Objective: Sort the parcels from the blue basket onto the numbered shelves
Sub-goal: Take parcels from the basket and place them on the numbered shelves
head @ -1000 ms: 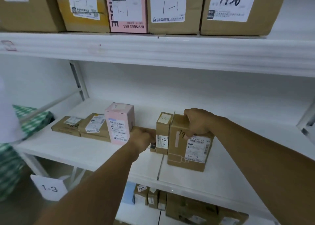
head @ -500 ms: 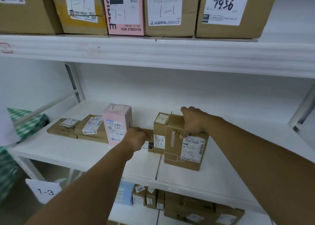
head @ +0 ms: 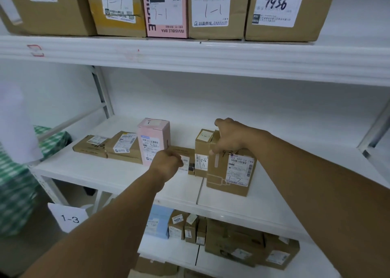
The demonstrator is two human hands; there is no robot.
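White shelving (head: 190,54) fills the view. On the middle shelf (head: 109,172), little is changed from half a second earlier: a low brown parcel (head: 184,151) is still gripped by the left hand (head: 168,164) between a pink box (head: 153,140) and a narrow carton (head: 202,151). A taller brown box (head: 219,174), handwritten 1-2, stands upright, clasped at its top by the right hand (head: 230,138).

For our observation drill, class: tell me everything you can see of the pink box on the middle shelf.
The pink box is a tall, narrow carton, seemingly card, standing upright on the white shelf. Its top flap is closed and bears a pen mark. A white barcode label covers much of the front. A flat parcel lies against its left side. The left hand, its grip on a low parcel, hides the lower right corner.
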